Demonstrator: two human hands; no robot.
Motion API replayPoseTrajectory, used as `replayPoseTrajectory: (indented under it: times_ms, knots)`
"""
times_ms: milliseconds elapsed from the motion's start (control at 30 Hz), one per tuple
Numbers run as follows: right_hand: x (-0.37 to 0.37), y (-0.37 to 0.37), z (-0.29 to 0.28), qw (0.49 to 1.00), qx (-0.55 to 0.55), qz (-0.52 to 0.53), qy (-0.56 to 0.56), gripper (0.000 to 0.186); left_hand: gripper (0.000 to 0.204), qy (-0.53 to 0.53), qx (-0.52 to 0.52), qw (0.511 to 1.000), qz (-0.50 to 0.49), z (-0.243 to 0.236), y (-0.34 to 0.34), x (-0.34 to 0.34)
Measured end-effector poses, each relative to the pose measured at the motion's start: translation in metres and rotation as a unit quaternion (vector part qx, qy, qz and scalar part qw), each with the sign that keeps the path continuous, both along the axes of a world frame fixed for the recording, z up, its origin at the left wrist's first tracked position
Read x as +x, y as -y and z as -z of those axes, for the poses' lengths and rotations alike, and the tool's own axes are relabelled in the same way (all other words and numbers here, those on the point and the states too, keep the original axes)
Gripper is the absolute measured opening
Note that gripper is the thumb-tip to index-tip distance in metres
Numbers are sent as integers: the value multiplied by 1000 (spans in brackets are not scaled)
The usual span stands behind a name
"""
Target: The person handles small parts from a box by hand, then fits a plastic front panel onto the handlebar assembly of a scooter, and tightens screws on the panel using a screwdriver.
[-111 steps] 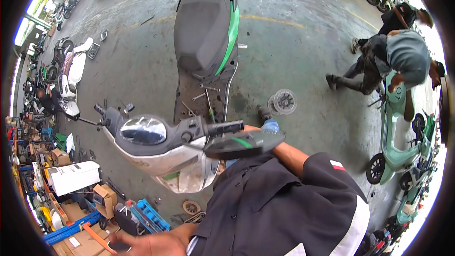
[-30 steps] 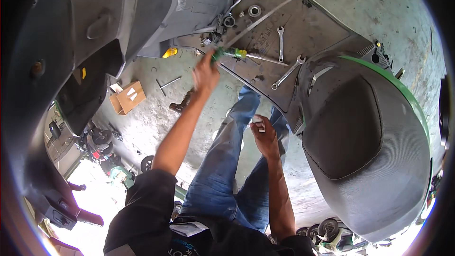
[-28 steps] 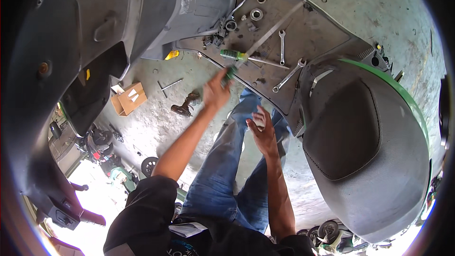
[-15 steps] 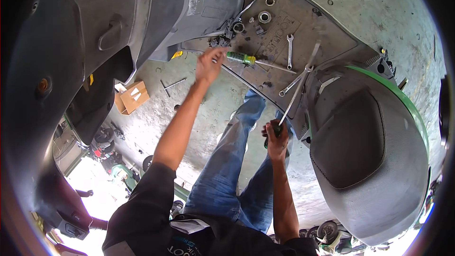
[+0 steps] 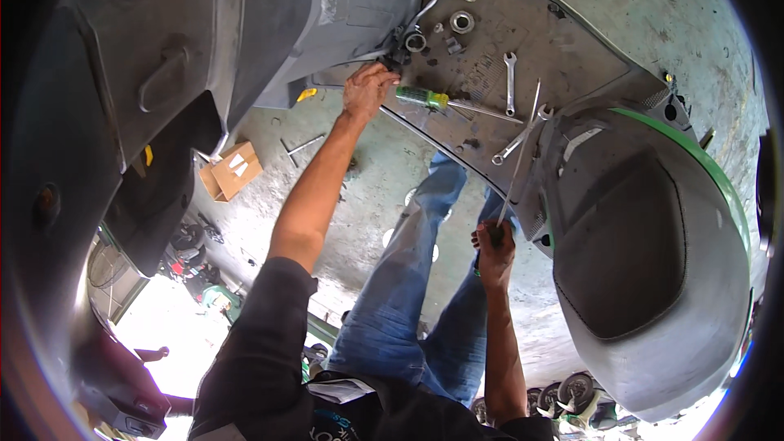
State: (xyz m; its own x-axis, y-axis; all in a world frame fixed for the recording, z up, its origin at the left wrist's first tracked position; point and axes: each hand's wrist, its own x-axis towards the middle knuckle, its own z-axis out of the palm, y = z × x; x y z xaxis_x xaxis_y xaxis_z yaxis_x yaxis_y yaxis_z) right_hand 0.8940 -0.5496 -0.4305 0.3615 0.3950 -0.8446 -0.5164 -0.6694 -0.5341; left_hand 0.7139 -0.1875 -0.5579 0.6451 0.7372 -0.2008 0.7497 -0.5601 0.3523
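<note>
My left hand (image 5: 367, 93) is at the inner edge of the scooter's footboard (image 5: 482, 135), fingers bent together over small dark pieces (image 5: 390, 63). What lies between its fingertips is hidden. A screwdriver with a green and black handle (image 5: 421, 96) lies just right of that hand, shaft pointing right. My right hand (image 5: 495, 255), lower and nearer my knees, is wrapped round the handle of a second long screwdriver (image 5: 520, 165). Its shaft slants up across the footboard beside a combination wrench (image 5: 521, 137). Another wrench (image 5: 510, 84) lies further in.
Metal rings (image 5: 462, 23) and a bent bar (image 5: 433, 2) rest at the footboard's far end. The seat (image 5: 637, 253) stands right, grey body panels (image 5: 180, 73) left. On the floor are an open cardboard box (image 5: 232, 172) and a T-handle wrench (image 5: 303, 147).
The whole view has shifted slightly. My left hand has closed in over the dark pieces beside the lying screwdriver. My right hand still grips its screwdriver, the shaft now at a slightly different slant.
</note>
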Motion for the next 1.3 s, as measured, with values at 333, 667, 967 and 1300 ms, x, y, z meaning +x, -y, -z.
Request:
replayPoseTrajectory:
  times_ms: [333,667,967,1300]
  knots:
    - [-9,-1,-6,1000,5,2,14,21,27,109,51,937,-329,1,12,-25]
    - [-8,9,4,999,-23,-13,21,20,49,96,-67,934,-337,27,23,-41]
    - [-14,-2,5,1000,-14,-17,10,20,37,126,-45,910,-393,37,29,-40]
    - [-13,-3,11,1000,-18,-6,24,21,33,243,-131,835,-476,47,30,-40]
